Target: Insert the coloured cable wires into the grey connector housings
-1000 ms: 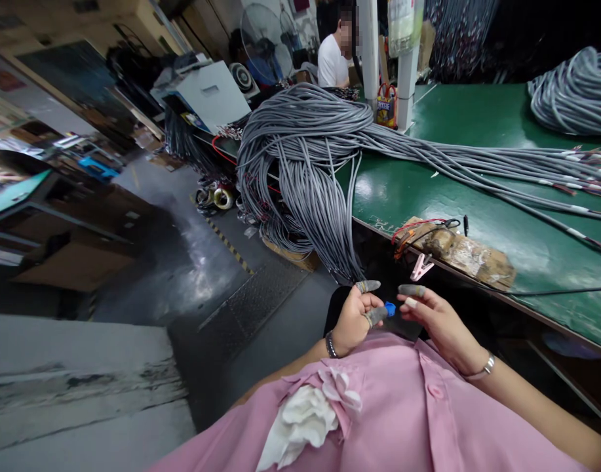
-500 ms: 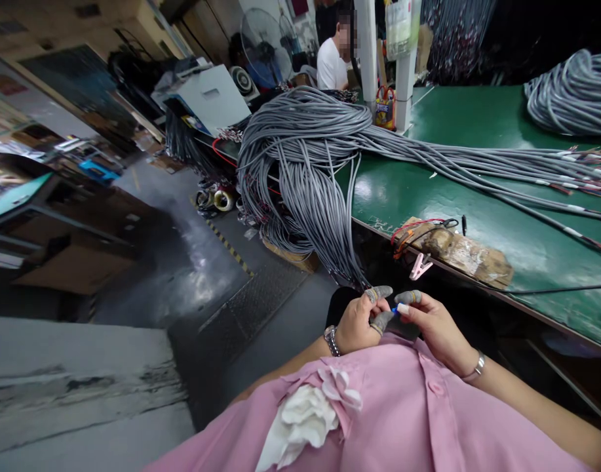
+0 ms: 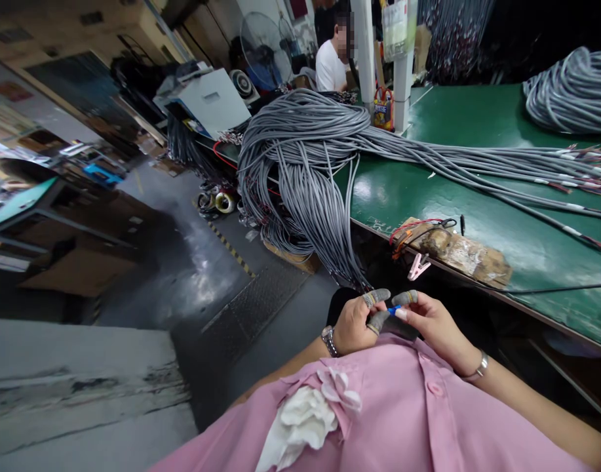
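Just above my lap, my left hand (image 3: 358, 321) and my right hand (image 3: 435, 326) meet fingertip to fingertip around a small blue piece (image 3: 393, 309). Grey finger covers sit on some fingers of both hands. The blue piece is pinched by my right thumb and finger, and its left end meets my left fingertips. What my left fingers grip is too small to make out. Right behind my left hand hang the ends of a thick bundle of grey cables (image 3: 310, 177), draped over the table edge.
The green table (image 3: 541, 262) runs to the right, bearing a taped wooden block (image 3: 470, 257) with a pink clip (image 3: 419, 267) at its edge. A cable coil (image 3: 573, 92) lies at the back right. A person (image 3: 331, 64) in white sits behind the table.
More of the blue piece shows between my fingertips. My right index finger has shifted slightly left. The view has moved a little.
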A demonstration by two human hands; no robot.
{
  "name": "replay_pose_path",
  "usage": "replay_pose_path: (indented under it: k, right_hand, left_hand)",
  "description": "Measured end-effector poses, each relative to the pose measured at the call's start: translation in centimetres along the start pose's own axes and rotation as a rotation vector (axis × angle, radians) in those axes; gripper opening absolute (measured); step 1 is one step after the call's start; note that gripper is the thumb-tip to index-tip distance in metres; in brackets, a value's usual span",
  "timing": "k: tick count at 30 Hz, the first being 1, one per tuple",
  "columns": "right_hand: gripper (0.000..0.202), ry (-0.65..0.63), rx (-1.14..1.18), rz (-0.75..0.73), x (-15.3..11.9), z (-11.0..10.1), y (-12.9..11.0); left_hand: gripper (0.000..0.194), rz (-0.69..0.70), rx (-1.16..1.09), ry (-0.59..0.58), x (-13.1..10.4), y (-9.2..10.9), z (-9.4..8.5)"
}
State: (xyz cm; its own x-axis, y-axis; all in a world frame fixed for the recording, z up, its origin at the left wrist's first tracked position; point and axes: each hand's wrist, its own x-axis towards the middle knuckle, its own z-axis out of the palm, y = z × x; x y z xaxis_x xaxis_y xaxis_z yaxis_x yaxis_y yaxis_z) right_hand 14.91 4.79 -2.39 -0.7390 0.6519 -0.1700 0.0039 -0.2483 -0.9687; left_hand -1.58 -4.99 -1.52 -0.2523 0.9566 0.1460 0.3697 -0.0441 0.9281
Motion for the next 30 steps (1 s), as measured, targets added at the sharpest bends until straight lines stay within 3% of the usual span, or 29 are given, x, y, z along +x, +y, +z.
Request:
replay_pose_path:
  k: [5, 9, 12, 15, 18, 24, 30]
  right_hand:
    - [0.014, 0.146, -0.331, -0.244, -0.4, -0.2, -0.3]
    - [0.010, 0.100, -0.513, -0.348, -0.6, -0.3, -0.9]
    - [0.024, 0.061, -0.404, -0.292, -0.6, -0.5, -1.0]
    - [0.046, 0.005, -0.081, -0.120, -0.5, -0.6, -1.0]
    - [0.048, -0.072, 0.157, 0.027, -0.3, -0.4, -1.1]
    - [0.045, -0.170, 0.226, 0.057, -0.3, 0.7, -1.4]
    - [0.042, -0.166, 0.234, 0.057, -0.3, 0.7, -1.1]
  left_hand:
    - [0.044, -0.338, -0.542, 0.007, 0.6, -0.6, 1.3]
    - [0.044, -0.564, -0.786, -0.044, 1.2, -1.0, 2.1]
    - [0.043, -0.552, -0.834, 0.002, 1.3, -0.9, 2.2]
    - [0.040, -0.493, -0.827, 0.050, 1.3, -0.7, 1.9]
    - [0.039, -0.449, -0.770, 0.047, 1.2, -0.5, 1.6]
    - [0.043, -0.376, -0.636, -0.047, 1.0, 0.1, 1.4]
    - [0.045, -0.348, -0.585, -0.086, 1.0, 0.4, 1.2]
